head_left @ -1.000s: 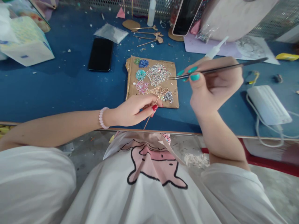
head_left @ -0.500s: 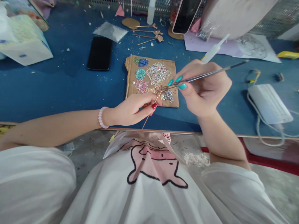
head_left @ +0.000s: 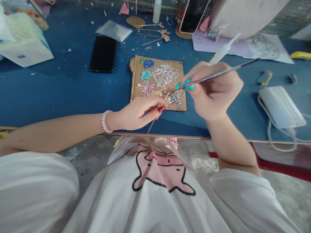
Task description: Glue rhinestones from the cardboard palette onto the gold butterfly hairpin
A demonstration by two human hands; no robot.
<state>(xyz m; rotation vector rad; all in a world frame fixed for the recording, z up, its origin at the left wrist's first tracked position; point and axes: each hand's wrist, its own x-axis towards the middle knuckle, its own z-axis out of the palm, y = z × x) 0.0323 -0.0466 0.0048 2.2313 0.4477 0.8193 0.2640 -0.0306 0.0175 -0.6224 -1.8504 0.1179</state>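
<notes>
My left hand (head_left: 138, 113) pinches a thin gold hair stick (head_left: 155, 116) whose ornate gold head (head_left: 167, 93) lies over the lower part of a brown cardboard sheet (head_left: 181, 69). Small heaps of rhinestones (head_left: 164, 74) in silver, blue, teal, green and pink cover that sheet. My right hand (head_left: 213, 90) is closed on long metal tweezers (head_left: 218, 73), and their tips touch the gold head. A white glue applicator (head_left: 224, 49) sticks out behind my right hand.
A black phone (head_left: 103, 53) lies left of the cardboard, a tissue box (head_left: 21, 42) at far left. Further gold sticks (head_left: 153, 32) and a plastic bag (head_left: 114, 30) lie behind. A propped phone (head_left: 193, 14) stands at the back, a white face mask (head_left: 280, 106) at right.
My right hand came down and leftward, bringing the tweezer tips from above the silver heap onto the gold head of the stick. My left hand stayed put.
</notes>
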